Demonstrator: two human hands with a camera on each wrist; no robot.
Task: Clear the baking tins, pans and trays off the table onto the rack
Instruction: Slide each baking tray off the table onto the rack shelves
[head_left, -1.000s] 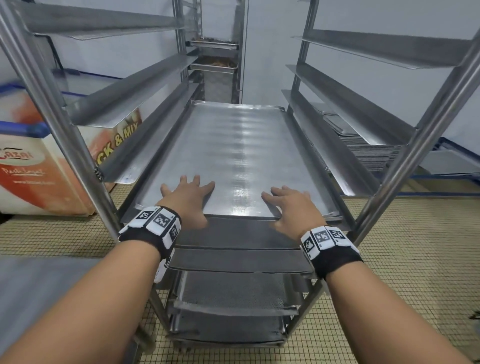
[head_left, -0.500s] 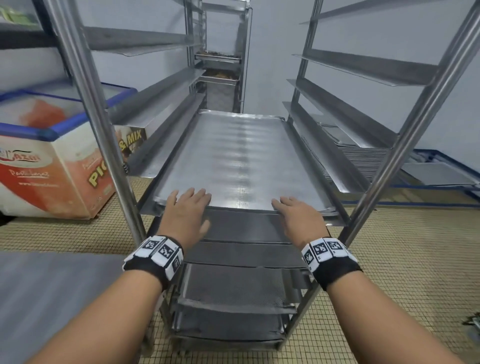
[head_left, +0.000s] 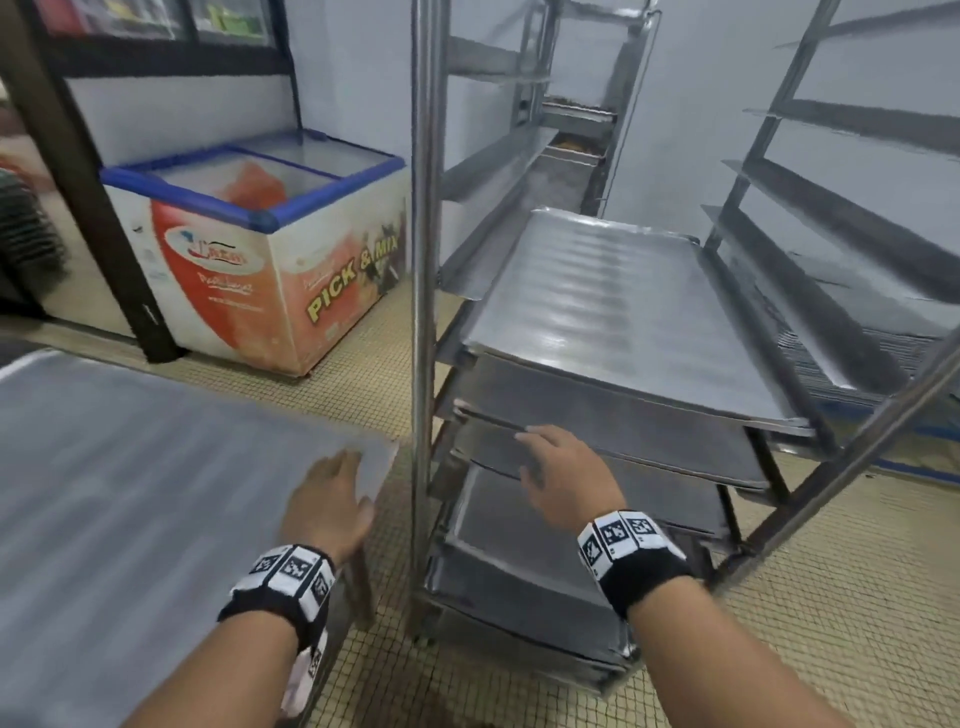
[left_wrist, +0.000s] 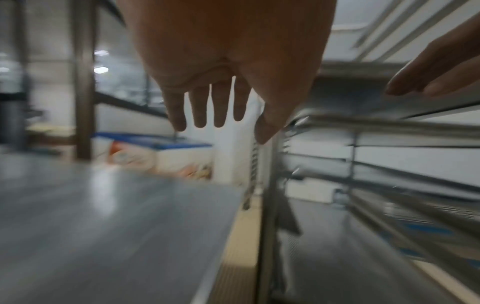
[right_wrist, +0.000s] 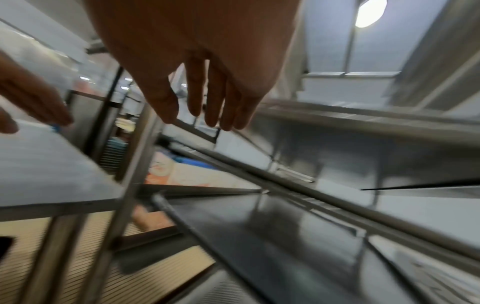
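A flat steel baking tray (head_left: 618, 306) lies pushed in on the runners of the metal rack (head_left: 423, 291). Several more trays (head_left: 597, 447) sit on the levels beneath it. Both hands are off that tray. My left hand (head_left: 332, 491) hovers over the near corner of the grey table (head_left: 156, 493), fingers straight and empty; the left wrist view shows it spread (left_wrist: 215, 102) above the table top (left_wrist: 103, 226). My right hand (head_left: 556, 467) hangs in front of the lower trays with loose fingers (right_wrist: 207, 102), holding nothing.
A chest freezer (head_left: 270, 260) with a "PICK & MIX" label stands at the left behind the table. A dark post (head_left: 78, 171) rises beside it. A second rack (head_left: 582, 119) stands at the back. A stack of trays (head_left: 852, 353) lies low at the right. The floor is tiled.
Both hands have let go of the tray's front edge and drawn back. The view and both hands have swung left, the left hand now over the table corner.
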